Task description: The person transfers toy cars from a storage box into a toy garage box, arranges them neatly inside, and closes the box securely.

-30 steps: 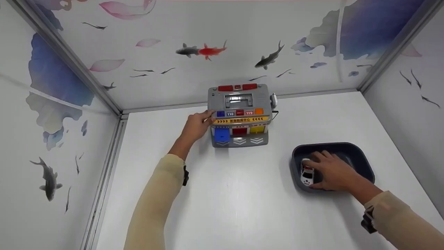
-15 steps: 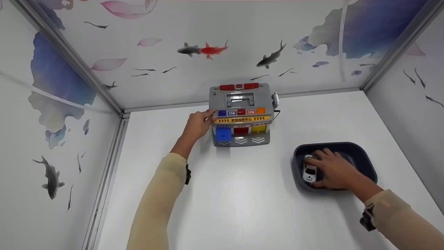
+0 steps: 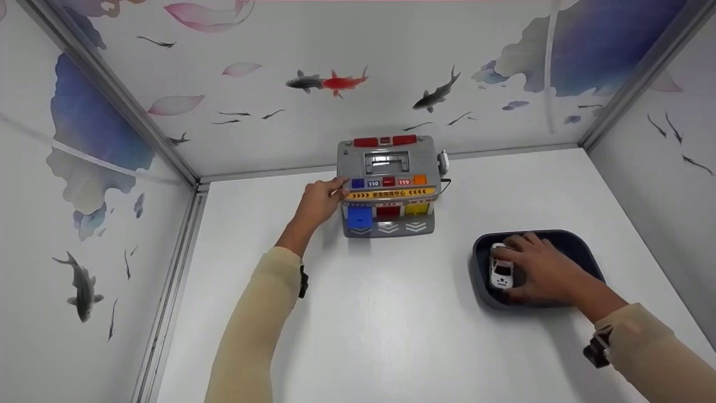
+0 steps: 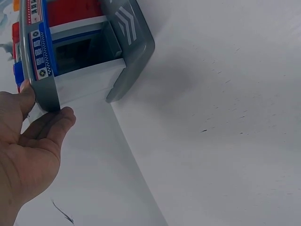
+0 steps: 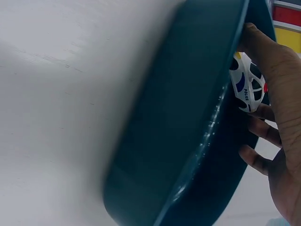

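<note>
A grey toy garage (image 3: 386,193) stands against the back wall, with blue, red and yellow bays and coloured buttons on its sloped top. My left hand (image 3: 319,204) pinches its left front corner. In the left wrist view, the thumb lies on the front of the garage's roof edge (image 4: 47,96), and the fingers are behind it. Beside the thumb, the blue-framed bay (image 4: 82,49) shows a dark inside. Over in the dark blue tub (image 3: 481,296), my right hand (image 3: 545,274) grips a white toy police car (image 3: 502,271), thumb at one end and fingers at the other.
The tub sits on the white table (image 3: 363,324), to the right of the garage and nearer to me. A white knob-like part (image 3: 443,162) juts from the garage's right side. Walls printed with fish and petals (image 3: 240,69) enclose the table at the back and sides.
Within the tub, the car has moved slightly up and to the right in the head view, along with my right hand. My left hand has kept its hold on the garage's corner.
</note>
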The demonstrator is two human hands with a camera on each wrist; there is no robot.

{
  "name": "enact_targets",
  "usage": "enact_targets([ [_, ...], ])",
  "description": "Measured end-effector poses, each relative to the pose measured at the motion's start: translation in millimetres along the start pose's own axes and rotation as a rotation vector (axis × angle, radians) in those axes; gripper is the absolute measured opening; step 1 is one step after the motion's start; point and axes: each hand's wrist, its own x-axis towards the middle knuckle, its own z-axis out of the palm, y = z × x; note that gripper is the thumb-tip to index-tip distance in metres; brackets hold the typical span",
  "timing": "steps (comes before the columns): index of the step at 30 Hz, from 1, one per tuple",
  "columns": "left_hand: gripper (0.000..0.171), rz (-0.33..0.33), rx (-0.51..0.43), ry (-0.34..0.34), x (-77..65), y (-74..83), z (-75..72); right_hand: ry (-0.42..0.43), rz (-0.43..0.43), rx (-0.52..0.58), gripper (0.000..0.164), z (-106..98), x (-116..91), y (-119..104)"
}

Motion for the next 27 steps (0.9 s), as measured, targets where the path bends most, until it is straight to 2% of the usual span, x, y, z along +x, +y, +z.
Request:
enact_targets([
  [13,0.045,-0.015,-0.003,0.001,0.9,1.0,1.4,0.091,-0.087,-0.023,0.08,-27,9,-10],
  [19,0.045,0.002,0.008,0.004,1.7,2.6,0.0,0.129,-0.105,-0.002,0.08,-38,22,-16],
  [22,0.046,0.012,0.018,0.012,1.0,3.1,-0.5,0.126,-0.103,0.002,0.08,-41,29,-20],
  [27,0.048,-0.009,0.022,0.011,-0.3,3.8,1.1,0.083,-0.071,0.019,0.078,-42,38,-28],
])
